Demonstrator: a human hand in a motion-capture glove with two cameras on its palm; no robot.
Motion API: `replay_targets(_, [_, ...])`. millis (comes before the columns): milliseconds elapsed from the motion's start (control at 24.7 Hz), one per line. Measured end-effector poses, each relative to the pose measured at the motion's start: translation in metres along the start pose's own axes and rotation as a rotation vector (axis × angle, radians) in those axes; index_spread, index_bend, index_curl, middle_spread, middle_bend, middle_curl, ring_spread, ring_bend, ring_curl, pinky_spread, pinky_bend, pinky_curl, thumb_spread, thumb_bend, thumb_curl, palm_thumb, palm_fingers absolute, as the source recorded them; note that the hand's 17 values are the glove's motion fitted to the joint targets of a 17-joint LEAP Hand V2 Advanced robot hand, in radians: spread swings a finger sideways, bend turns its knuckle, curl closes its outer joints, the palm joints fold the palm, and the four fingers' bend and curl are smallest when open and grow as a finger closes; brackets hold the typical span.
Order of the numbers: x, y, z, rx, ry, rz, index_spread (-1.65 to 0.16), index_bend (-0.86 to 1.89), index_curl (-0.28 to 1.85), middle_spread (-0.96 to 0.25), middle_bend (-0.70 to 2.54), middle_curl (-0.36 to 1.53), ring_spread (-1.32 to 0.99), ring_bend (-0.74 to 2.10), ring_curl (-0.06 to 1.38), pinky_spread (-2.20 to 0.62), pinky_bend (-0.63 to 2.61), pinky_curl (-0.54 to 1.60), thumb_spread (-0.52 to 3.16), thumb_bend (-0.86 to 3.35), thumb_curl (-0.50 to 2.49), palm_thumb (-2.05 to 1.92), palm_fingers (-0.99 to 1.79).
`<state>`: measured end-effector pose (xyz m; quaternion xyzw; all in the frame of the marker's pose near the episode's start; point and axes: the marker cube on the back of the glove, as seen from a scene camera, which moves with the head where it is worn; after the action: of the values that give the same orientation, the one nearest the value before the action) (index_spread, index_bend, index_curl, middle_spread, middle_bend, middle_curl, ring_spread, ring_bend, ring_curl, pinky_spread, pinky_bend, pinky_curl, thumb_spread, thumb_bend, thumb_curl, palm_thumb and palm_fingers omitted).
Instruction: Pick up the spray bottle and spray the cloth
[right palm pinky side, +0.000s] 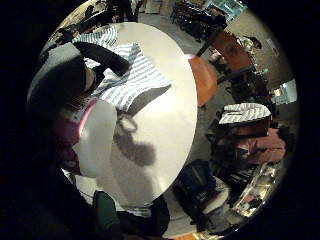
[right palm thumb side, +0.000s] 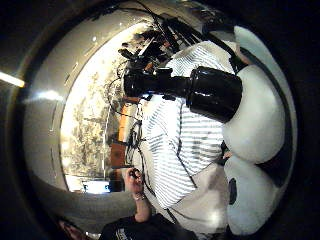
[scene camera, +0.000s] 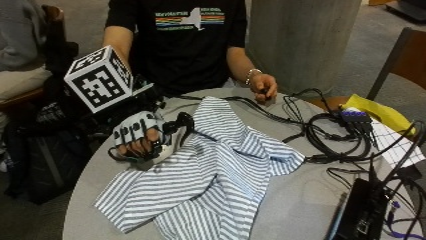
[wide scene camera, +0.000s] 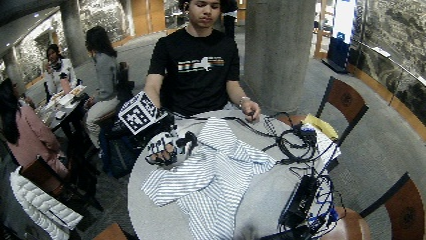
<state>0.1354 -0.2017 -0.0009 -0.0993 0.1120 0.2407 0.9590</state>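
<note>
My gloved right hand (scene camera: 136, 140) grips a white spray bottle (scene camera: 162, 150) at the left side of the round grey table (scene camera: 299, 200). Its black spray head (scene camera: 181, 125) points toward the blue-and-white striped cloth (scene camera: 219, 175), which lies crumpled across the middle of the table. In the little finger side view the bottle's white body (right palm pinky side: 97, 137) sits close against the palm, with the cloth (right palm pinky side: 132, 80) just beyond it. The thumb side view shows the black spray head (right palm thumb side: 200, 87) over the cloth (right palm thumb side: 185, 150). The person's bare left hand (scene camera: 263, 87) rests at the table's far edge.
Black cables (scene camera: 326, 135) and a black device (scene camera: 359, 210) crowd the right side of the table, beside a yellow sheet (scene camera: 376, 112). A concrete pillar (scene camera: 299, 40) stands behind. A wooden chair (scene camera: 399, 55) is at the right and a dark bag (scene camera: 40, 150) at the left.
</note>
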Motion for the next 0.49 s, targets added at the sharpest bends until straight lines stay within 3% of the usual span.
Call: replay_targets(486, [-0.012, -0.004, -0.002, -0.121, 0.167, -0.010, -0.17, 0.10, 0.29, -0.09, 0.35, 0.50, -0.12, 0.55, 0.45, -0.10, 0.41, 0.38, 0.37, -0.03, 0.65, 1.11, 1.11])
